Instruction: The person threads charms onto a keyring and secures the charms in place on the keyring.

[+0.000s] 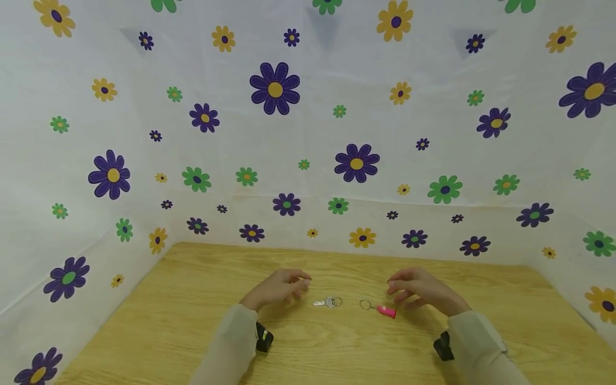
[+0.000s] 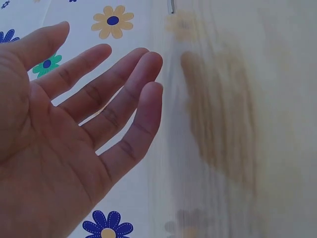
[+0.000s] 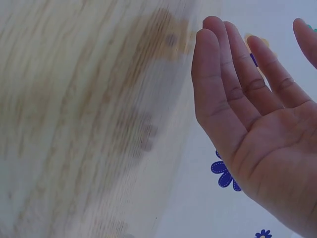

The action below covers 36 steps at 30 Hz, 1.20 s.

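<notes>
A silver key (image 1: 327,302) with a small metal ring lies flat on the wooden table, its blade pointing left. To its right lies a pink bullet-shaped fob (image 1: 386,311) joined to a metal key ring (image 1: 366,304). My left hand (image 1: 281,287) hovers just left of the key, touching nothing. On the other side, my right hand (image 1: 420,290) hangs above and right of the pink fob, also holding nothing. Both wrist views show the left palm (image 2: 54,134) and right palm (image 3: 272,134) bare, fingers loosely bent. A thin metal tip (image 2: 172,6) shows at the left wrist view's top edge.
The wood-grain table (image 1: 317,353) stretches under both arms. White sheeting with printed flowers (image 1: 308,133) rises behind it and along both sides. Dark wrist devices sit on the left wrist (image 1: 263,337) and right wrist (image 1: 444,346).
</notes>
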Each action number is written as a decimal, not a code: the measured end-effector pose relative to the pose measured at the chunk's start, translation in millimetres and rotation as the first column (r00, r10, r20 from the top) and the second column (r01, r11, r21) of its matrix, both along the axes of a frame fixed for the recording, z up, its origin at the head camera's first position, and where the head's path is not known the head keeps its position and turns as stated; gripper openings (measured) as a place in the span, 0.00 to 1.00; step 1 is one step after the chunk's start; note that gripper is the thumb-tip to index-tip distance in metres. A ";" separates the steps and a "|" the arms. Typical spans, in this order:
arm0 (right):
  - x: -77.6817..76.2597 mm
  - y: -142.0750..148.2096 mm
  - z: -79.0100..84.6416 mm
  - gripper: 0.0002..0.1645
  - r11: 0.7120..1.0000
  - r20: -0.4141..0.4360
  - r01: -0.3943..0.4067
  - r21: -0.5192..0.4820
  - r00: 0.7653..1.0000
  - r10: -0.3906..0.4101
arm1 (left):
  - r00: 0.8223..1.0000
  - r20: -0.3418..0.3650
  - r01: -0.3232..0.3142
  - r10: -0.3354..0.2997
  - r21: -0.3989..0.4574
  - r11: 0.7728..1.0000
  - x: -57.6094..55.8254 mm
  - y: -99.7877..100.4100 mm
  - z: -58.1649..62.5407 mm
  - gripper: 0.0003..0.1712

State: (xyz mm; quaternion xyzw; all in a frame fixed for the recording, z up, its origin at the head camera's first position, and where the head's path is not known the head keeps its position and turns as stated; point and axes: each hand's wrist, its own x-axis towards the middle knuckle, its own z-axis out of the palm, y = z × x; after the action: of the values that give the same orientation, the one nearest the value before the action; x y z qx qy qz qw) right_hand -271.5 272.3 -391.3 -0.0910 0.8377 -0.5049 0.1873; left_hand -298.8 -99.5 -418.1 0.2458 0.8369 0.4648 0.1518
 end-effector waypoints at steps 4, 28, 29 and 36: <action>0.1 -2.8 -0.2 0.27 1.000 -0.003 -0.007 -0.015 1.000 0.007 | 1.000 0.002 0.007 -0.007 -0.012 1.000 -3.6 5.3 0.1 0.26; -2.4 -12.8 -6.9 0.24 1.000 0.019 -0.006 0.005 1.000 0.006 | 0.998 0.038 0.042 -0.041 -0.006 0.999 -12.5 31.0 -2.0 0.24; -2.8 -13.2 -7.1 0.24 1.000 0.018 -0.005 0.008 1.000 0.005 | 0.998 0.037 0.046 -0.045 -0.008 0.999 -13.3 33.0 -1.8 0.25; -5.8 -17.0 -12.8 0.23 1.000 0.012 -0.009 0.027 1.000 0.009 | 0.997 0.059 0.048 -0.048 -0.003 0.999 -15.7 42.5 -3.7 0.23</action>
State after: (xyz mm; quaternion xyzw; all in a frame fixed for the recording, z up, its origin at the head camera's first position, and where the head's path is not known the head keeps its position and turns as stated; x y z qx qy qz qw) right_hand -277.3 255.3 -404.1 -0.0891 0.8429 -0.4931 0.1958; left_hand -314.5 -57.1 -421.9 0.2517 0.8269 0.4664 0.1879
